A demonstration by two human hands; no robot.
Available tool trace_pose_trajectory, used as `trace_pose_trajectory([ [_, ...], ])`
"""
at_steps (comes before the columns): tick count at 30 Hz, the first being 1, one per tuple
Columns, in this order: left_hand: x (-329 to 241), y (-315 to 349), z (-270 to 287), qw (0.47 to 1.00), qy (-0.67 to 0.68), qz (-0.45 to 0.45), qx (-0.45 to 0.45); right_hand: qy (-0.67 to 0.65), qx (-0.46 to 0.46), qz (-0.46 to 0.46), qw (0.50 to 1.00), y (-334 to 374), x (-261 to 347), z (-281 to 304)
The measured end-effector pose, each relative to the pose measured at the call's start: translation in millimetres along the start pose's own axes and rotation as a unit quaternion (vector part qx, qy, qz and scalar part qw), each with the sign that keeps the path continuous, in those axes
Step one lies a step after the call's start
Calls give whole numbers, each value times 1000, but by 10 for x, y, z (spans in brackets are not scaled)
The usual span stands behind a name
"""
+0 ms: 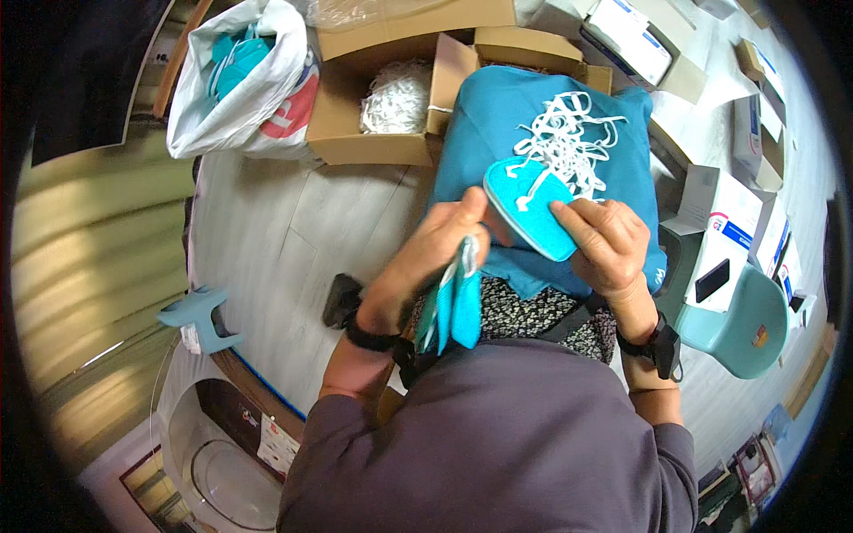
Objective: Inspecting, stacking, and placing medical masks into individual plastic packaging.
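Nearest to me, a folded turquoise piece (464, 306) hangs from the left hand (453, 231), whose fingers are curled around it. The right hand (609, 242) pinches a turquoise pad (542, 224) above the blue cloth (480, 115). Beyond, white cords (569, 147) lie on this cloth.

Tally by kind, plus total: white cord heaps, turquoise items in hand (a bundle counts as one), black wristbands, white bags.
White cord heaps: 2
Turquoise items: 2 (flat piece, right hand; hanging bundle, left hand)
Black wristbands: 2
White bag: 1
Total: 7
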State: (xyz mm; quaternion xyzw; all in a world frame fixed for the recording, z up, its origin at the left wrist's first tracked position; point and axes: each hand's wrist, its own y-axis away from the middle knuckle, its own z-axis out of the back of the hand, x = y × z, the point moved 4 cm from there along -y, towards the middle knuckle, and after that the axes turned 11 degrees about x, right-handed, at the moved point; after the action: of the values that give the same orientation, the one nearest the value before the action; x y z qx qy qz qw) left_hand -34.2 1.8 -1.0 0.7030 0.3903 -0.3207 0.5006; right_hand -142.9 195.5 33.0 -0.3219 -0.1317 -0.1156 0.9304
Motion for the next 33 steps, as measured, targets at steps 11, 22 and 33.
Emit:
trace_pose_trajectory([
  [11,163,-108,-104,982,-138,-103,-79,-373,77,-198,903,-144,11,-130],
  [22,-6,-159,-129,972,-227,-37,-40,-298,40,-157,941,-141,-375,-519],
  [33,77,-63,-86,998,-66,-18,1,-322,90,-249,909,-149,-466,-235],
])
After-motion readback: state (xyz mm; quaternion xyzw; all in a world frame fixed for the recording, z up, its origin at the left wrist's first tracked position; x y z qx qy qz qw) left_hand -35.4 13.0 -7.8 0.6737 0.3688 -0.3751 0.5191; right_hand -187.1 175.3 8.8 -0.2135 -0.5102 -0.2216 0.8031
